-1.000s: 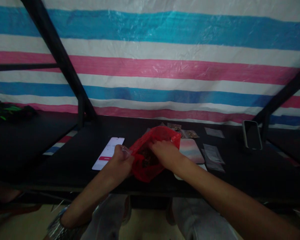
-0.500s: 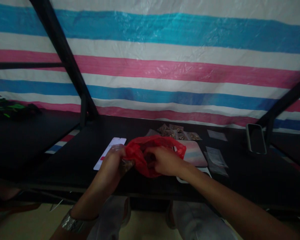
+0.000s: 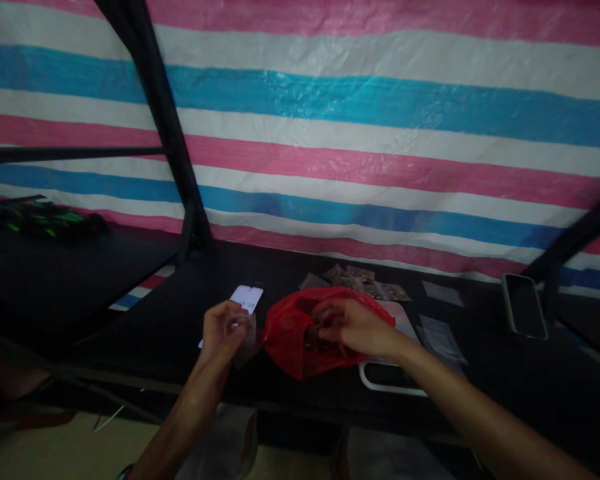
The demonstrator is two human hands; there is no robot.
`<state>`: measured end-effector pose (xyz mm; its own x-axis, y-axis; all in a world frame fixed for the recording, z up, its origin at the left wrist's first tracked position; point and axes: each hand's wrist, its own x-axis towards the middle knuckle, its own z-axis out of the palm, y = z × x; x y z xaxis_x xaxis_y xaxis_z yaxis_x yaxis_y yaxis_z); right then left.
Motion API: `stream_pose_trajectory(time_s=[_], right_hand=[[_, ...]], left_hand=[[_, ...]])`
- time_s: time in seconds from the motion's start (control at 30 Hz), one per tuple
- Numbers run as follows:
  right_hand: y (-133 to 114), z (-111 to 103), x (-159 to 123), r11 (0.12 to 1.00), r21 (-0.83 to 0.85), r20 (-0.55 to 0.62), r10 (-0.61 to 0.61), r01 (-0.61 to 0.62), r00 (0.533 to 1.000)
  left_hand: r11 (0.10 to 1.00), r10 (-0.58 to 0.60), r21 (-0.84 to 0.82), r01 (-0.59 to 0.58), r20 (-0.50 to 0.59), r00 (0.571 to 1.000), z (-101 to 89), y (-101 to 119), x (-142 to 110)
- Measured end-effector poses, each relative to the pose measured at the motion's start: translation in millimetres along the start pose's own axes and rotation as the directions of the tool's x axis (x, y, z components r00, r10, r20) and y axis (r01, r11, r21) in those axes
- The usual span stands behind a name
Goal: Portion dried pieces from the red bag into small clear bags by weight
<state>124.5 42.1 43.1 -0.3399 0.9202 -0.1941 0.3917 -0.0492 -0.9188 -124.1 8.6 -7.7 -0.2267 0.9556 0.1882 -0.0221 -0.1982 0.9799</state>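
Head view: left fingers (image 3: 233, 341), pinching a clear plastic pouch (image 3: 249, 338), now leave the adjacent red plastic bag (image 3: 287, 339) to curled right fingers (image 3: 335, 307), grip unclear.

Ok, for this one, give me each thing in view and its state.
Red bag: mouth open
Left hand: closed on a small clear bag
Right hand: fingers bent in the red bag's mouth, grip unclear
Filled packets: clustered, lying down
Loose clear bags: flat, some overlapping
Left phone: screen lit, partly covered
Right phone: screen dark
White-edged device: partly hidden
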Motion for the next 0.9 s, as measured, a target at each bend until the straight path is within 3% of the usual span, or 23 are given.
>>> stream_pose_trajectory(time_s=[0.17, 0.23, 0.33, 0.47, 0.67, 0.9], right_hand=[[-7.9, -1.4, -7.4, 0.994, -0.027, -0.143, -0.113, 0.11, 0.983], [-11.3, -4.4, -11.8, 0.991, -0.025, -0.178, -0.133, 0.131, 0.975], [-19.2, -10.2, -19.9, 0.986, -0.009, -0.211, -0.162, 0.164, 0.964], [-28.3, -17.5, -29.2, 0.985, 0.01, -0.252, -0.165, 0.173, 0.953], [-28.8, -28.6, -36.2, 0.981, -0.039, -0.341, -0.193, 0.191, 0.92], [-33.4, -17.3, -37.2, 0.917, -0.31, -0.195, -0.319, 0.251, 0.927]], left_hand=[[0.994, 0.112, 0.006, -0.113, 0.057, 0.992, 19.0, 36.0, -23.9], [0.996, 0.086, -0.01, -0.086, 0.208, 0.974, 33.6, 49.5, -32.3], [0.993, 0.095, -0.093, -0.07, 0.312, 0.945, 56.5, 56.8, -31.8], [0.986, 0.073, -0.164, -0.009, 0.386, 0.919, 82.1, 48.0, -17.4], [0.997, 0.068, -0.054, -0.053, 0.341, 0.938, 94.6, 22.1, -2.8], [0.999, 0.049, -0.037, -0.038, 0.343, 0.938, 97.5, -5.9, -1.4]])
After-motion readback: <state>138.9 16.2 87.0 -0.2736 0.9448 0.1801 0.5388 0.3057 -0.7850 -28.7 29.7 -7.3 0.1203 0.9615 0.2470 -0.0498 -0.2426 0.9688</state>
